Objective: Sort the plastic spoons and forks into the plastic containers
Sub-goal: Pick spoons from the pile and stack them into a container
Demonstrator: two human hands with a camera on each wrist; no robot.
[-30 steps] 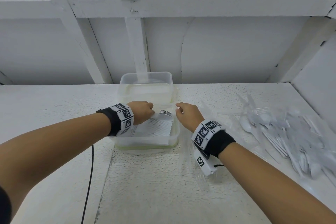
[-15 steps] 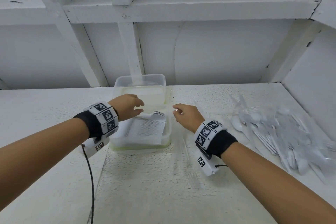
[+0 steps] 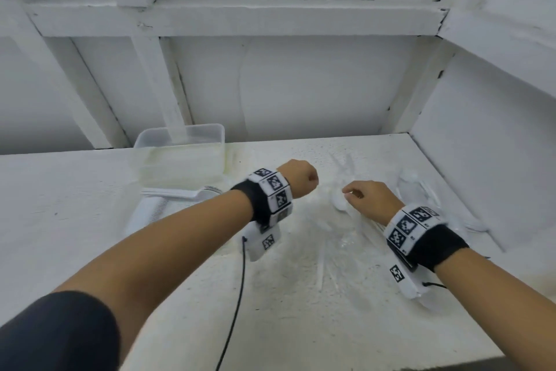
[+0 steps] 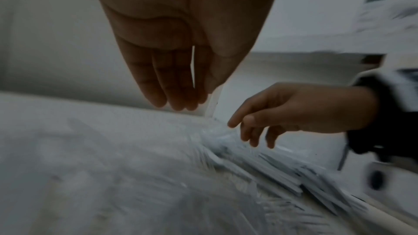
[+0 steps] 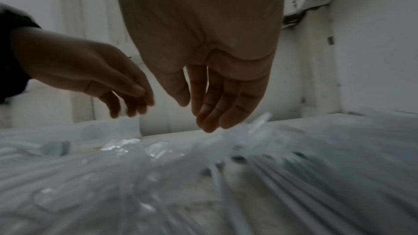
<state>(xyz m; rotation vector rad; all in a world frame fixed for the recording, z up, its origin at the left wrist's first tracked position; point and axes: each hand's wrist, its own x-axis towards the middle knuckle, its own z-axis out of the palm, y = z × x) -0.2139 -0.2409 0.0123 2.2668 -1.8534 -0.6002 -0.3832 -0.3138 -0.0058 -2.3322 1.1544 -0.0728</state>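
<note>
Two clear plastic containers stand at the left: the far one (image 3: pixel 180 142) looks empty, the near one (image 3: pixel 137 220) holds a neat stack of white cutlery (image 3: pixel 183 194). A loose pile of white plastic spoons and forks (image 3: pixel 421 199) lies on clear wrapping to the right, blurred. My left hand (image 3: pixel 301 179) hovers over the pile's left edge with its fingers (image 4: pixel 178 96) hanging straight and holding nothing. My right hand (image 3: pixel 349 194) reaches down to the pile (image 5: pixel 248 167), fingers (image 5: pixel 210 113) relaxed just above the cutlery (image 4: pixel 260 163), with nothing in them.
The white table (image 3: pixel 285 310) sits in a corner, with a white framed wall (image 3: pixel 301 84) behind and a side wall (image 3: pixel 496 145) at the right. A black cable (image 3: pixel 234 310) hangs from my left wrist over the table's front.
Both hands have left the near container and moved right to the loose cutlery pile. The left hand let go of the stack in the container. My view has swung right.
</note>
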